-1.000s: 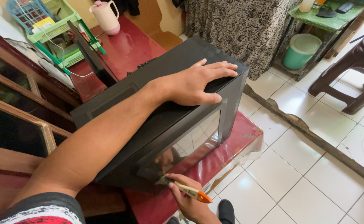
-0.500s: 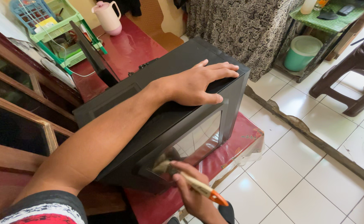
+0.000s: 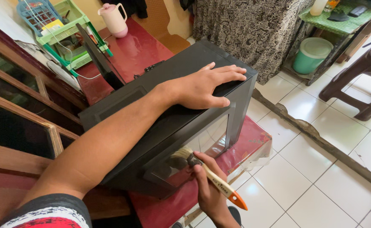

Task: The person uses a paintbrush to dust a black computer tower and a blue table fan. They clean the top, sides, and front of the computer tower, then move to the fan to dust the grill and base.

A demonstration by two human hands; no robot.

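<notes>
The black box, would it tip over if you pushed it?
Probably not easily. The black box looks wide and sits flat on the red table, and the left hand presses on its top. Its glass panel, where the right hand holds the brush, could likely crack if knocked.

Bare hands; short blk/red/white sleeve (image 3: 46, 213) on left.
</notes>
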